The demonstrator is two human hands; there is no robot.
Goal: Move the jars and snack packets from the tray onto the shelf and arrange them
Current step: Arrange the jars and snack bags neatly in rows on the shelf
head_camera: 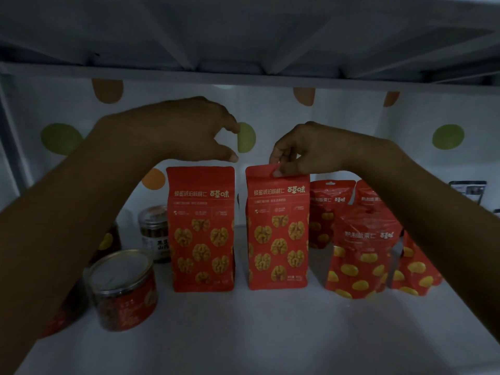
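From the head view, both arms reach into a dim shelf [270,334] whose back wall [351,125] is white with green and orange dots. The right hand [303,150] pinches the top edge of the right walnut packet [278,234] between thumb and fingers; the packet stands upright on the shelf. Just beside it, with a narrow gap between them, the left walnut packet [201,234] also stands upright. The left hand [189,131] hovers just above that packet's top, thumb and forefinger spread in a loose C and holding nothing.

To the right, four red chestnut packets [362,253] stand in a loose cluster (one in front, the others behind and beside it). At the left, the front jar [124,288] sits near the shelf edge, and the rear jar [154,234] stands behind it beside the left walnut packet. What may be another jar is mostly hidden behind the left forearm. A dark packet [468,190] leans at the far right, against the back wall.
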